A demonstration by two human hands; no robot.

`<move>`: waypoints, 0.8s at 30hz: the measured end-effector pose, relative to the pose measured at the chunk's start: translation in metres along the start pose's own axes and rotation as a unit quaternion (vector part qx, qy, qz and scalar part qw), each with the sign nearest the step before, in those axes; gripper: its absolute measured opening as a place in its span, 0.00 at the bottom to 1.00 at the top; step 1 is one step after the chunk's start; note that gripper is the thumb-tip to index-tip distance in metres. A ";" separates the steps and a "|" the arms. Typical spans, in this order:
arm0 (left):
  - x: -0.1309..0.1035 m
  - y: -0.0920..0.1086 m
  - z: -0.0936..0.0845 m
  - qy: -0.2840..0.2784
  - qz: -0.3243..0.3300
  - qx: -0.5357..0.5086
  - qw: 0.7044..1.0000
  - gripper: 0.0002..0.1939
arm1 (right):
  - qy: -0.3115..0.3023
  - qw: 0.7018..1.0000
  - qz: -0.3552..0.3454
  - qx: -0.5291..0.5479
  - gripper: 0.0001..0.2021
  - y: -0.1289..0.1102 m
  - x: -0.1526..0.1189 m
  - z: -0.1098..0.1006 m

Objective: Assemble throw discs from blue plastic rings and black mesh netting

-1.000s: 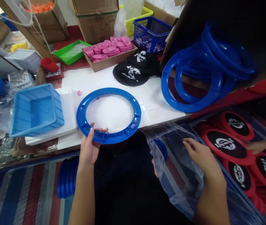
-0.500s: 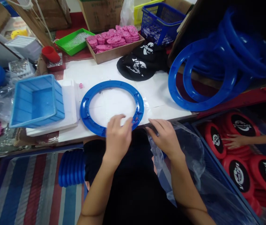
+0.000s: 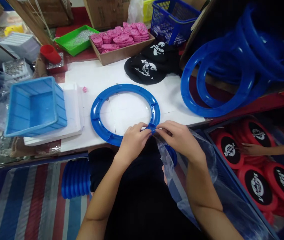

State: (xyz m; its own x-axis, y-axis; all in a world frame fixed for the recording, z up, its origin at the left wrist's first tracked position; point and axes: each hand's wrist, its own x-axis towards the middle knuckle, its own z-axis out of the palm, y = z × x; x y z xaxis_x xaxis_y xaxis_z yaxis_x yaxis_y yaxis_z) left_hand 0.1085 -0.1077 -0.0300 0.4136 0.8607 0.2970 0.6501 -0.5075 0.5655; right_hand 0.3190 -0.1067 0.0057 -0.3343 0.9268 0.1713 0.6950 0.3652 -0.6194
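Note:
A blue plastic ring (image 3: 96,115) lies on the white work surface in front of me, its ribbed inner side facing up. My left hand (image 3: 135,141) is closed, thumb and fingers pinching at the ring's near right rim. Close beside it, my right hand (image 3: 178,136) pinches the same stretch of rim from the right, fingertips almost meeting those of the left. Any small part between the fingertips is hidden. Black fabric covers with white print (image 3: 144,68) lie behind the ring.
At left stands a light blue bin (image 3: 60,113). Pink discs (image 3: 122,38) fill a carton behind, beside a green tray (image 3: 68,48). More blue rings (image 3: 189,86) spill from a box at right. Another person's hand (image 3: 252,149) touches red discs (image 3: 257,186) in a crate.
Both hands have come together at the ring's near right rim and closed there. The ring has shifted right on the surface. The other person's hand stays among the red discs.

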 end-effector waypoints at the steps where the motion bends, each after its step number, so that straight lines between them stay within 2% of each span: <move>1: 0.000 0.000 0.000 0.001 -0.006 -0.013 1.000 0.07 | -0.017 1.000 -0.007 -0.013 0.07 0.000 0.008 -0.004; 5: 0.000 0.008 0.002 0.016 -0.087 -0.035 0.995 0.07 | -0.070 0.996 -0.011 -0.056 0.06 0.001 0.036 -0.009; 9: 0.003 0.019 0.005 0.031 -0.159 -0.007 0.987 0.08 | -0.085 0.994 0.046 -0.050 0.06 0.001 0.042 -0.003; 14: 0.006 0.024 0.010 0.045 -0.171 0.014 0.984 0.10 | -0.058 0.991 0.117 0.002 0.07 0.002 0.032 0.005; 21: 0.009 0.028 0.011 0.054 -0.208 0.011 0.977 0.10 | -0.018 0.987 0.138 0.084 0.10 0.013 0.020 0.012; 24: 0.013 0.030 0.010 0.059 -0.238 -0.012 0.969 0.04 | 0.001 0.983 0.145 0.109 0.12 0.017 0.017 0.017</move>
State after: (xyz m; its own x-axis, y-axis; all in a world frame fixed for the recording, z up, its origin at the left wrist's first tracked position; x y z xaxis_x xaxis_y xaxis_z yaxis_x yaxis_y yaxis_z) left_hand 0.1399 -0.1121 -0.0168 -0.0059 0.9965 0.0832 0.7344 -0.0522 0.6767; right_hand 0.3139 -0.0864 -0.0147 -0.1409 0.9893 -0.0367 0.6079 0.0572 -0.7919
